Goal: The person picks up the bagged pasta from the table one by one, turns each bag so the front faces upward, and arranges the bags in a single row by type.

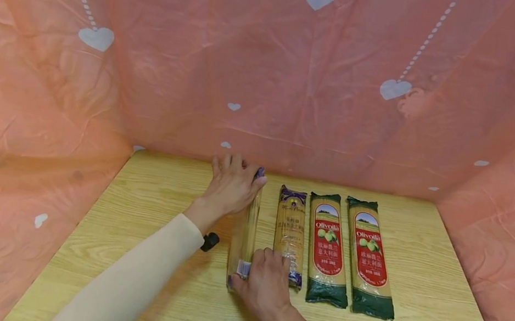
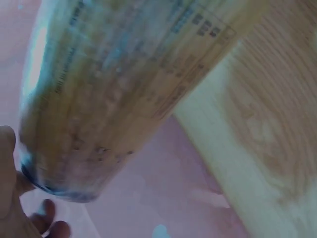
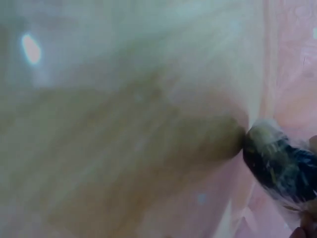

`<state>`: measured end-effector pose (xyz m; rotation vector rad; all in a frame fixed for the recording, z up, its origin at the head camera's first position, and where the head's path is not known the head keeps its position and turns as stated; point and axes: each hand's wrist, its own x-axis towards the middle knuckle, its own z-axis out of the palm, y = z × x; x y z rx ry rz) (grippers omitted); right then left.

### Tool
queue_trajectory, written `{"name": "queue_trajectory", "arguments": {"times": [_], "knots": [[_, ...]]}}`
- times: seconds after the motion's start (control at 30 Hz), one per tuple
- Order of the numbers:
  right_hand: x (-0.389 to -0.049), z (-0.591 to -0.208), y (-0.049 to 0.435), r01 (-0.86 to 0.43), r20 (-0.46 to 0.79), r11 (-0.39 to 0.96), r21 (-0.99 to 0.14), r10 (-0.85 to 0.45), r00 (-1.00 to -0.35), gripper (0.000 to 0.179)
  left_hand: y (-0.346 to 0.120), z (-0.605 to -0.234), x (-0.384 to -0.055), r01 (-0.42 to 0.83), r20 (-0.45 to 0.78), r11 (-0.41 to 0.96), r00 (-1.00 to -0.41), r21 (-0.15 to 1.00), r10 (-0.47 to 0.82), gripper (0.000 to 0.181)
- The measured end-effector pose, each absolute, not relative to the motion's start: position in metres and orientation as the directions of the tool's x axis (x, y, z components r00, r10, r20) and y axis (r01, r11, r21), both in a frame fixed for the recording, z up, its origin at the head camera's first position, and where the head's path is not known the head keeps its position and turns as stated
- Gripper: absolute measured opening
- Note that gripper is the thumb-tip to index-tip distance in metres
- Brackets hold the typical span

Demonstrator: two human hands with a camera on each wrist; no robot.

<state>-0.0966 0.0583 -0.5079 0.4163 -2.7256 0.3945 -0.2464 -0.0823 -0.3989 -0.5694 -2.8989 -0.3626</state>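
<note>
A long pack of spaghetti [image 1: 244,233] with purple ends stands tilted on its narrow side, left of a row of similar packs. My left hand [image 1: 232,187] holds its far end, and my right hand [image 1: 264,289] grips its near end with the thumb on the corner. In the left wrist view the printed back of the spaghetti pack [image 2: 114,99] fills the top, with the left hand's fingers [image 2: 47,213] at its end. The right wrist view is blurred; the dark end of the spaghetti pack [image 3: 282,166] shows beside the right hand's fingertips [image 3: 308,225].
Just right lies a purple-ended spaghetti pack [image 1: 292,224], partly behind my right hand. Beyond it are two green-ended packs, a nearer one [image 1: 329,243] and an outer one [image 1: 370,249]. The wooden table [image 1: 427,297] is bounded by a pink heart-patterned curtain [image 1: 260,72].
</note>
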Motion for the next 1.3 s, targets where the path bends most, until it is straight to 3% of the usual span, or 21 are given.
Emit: {"name": "queue_trajectory", "arguments": {"times": [0.23,0.57,0.7,0.83,0.97,1.1,1.3], "knots": [[-0.104,-0.504,0.065,-0.369,0.455,0.918,-0.145,-0.270,-0.849,0.044,-0.080,-0.389,-0.245,0.362,0.234,0.930,-0.911,0.061,0.340,0.070],[-0.104,-0.506,0.052,-0.383,0.555,0.923,0.033,-0.335,-0.761,0.030,-0.083,-0.393,-0.248,0.347,0.311,0.935,-0.899,0.075,0.309,0.074],[-0.104,-0.507,0.046,-0.373,0.574,0.924,0.086,-0.352,-0.739,0.032,-0.087,-0.393,-0.250,0.319,0.268,0.941,-0.922,0.116,0.280,0.073],[-0.100,-0.506,0.044,-0.353,0.533,0.927,0.125,-0.363,-0.764,0.045,-0.091,-0.392,-0.251,0.330,0.221,0.924,-0.932,0.194,0.286,0.069],[-0.095,-0.503,0.047,-0.382,0.467,0.922,0.061,-0.365,-0.806,0.059,-0.096,-0.391,-0.252,0.372,0.195,0.887,-0.925,0.274,0.327,0.065],[-0.092,-0.502,0.059,-0.411,0.455,0.911,-0.036,-0.351,-0.818,0.055,-0.106,-0.391,-0.252,0.404,0.161,0.843,-0.915,0.355,0.370,0.056],[-0.098,-0.506,0.076,-0.355,0.438,0.935,-0.020,-0.311,-0.844,0.064,-0.125,-0.391,-0.250,0.353,0.075,0.751,-0.923,0.558,0.378,0.043]]}}
